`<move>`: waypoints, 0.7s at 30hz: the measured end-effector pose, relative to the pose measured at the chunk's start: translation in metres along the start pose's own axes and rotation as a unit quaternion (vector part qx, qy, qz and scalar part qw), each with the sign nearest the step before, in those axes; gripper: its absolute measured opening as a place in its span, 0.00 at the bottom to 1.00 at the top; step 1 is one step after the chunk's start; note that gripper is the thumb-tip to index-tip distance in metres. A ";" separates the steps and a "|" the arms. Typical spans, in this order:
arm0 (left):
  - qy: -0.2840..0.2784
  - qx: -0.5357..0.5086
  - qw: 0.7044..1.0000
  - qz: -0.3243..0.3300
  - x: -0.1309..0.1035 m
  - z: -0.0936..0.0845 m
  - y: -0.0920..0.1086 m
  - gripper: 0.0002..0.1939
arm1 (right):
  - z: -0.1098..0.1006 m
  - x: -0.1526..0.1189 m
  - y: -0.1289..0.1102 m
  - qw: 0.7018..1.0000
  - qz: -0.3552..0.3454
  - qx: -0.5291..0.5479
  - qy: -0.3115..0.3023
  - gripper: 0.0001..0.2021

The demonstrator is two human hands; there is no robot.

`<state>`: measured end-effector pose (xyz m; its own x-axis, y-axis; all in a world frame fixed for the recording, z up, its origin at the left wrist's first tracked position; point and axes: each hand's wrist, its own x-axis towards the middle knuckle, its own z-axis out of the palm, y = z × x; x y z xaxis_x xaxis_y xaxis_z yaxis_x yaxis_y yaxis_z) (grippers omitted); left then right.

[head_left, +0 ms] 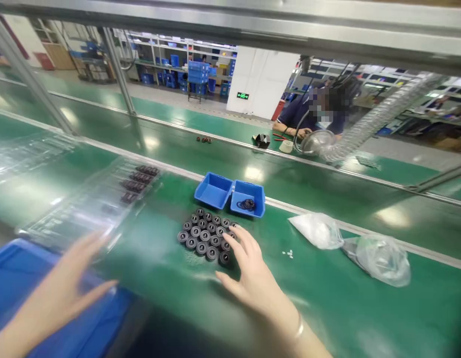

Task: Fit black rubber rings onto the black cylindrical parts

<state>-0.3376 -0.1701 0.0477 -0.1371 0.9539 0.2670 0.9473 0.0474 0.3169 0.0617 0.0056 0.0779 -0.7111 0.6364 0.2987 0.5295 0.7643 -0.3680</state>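
Several round black parts with bright metal centres (205,235) stand in close rows on the green bench top (170,293). At the right edge of this group is my right hand (252,273), fingers and thumb apart. Its fingertips overlap the nearest parts in view; whether they touch is unclear. My left hand (62,288), blurred, reaches over a blue bin (14,263) near a clear plastic tray (84,209). Its thumb stands off from the fingers and nothing shows in the grasp. Small dark parts (138,183) sit in rows at the tray's far end.
Behind the black parts are two small blue boxes (214,190), the right one (263,201) holding black rings (247,204). Small white pieces (289,254) and two plastic bags (318,230) lie rightward. Metal frame bars cross overhead. Across the bench sits another person (290,117).
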 end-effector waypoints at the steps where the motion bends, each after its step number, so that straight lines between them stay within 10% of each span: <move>1: -0.018 -0.013 0.999 0.033 0.022 0.011 0.025 0.46 | 0.002 0.005 0.003 1.000 0.000 -0.022 -0.013 0.38; 7: -0.152 -0.030 0.960 0.235 0.123 0.064 0.117 0.64 | 0.024 0.023 0.012 0.996 0.018 -0.068 -0.054 0.50; 21: -0.211 -0.081 0.927 0.298 0.169 0.102 0.133 0.60 | 0.032 0.039 0.027 0.993 -0.001 -0.037 -0.110 0.52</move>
<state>-0.2049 0.0281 0.0424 0.5554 0.8287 0.0690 0.7572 -0.5383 0.3700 0.0333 0.0480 0.0519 -0.7919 0.6028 0.0973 0.5545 0.7767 -0.2987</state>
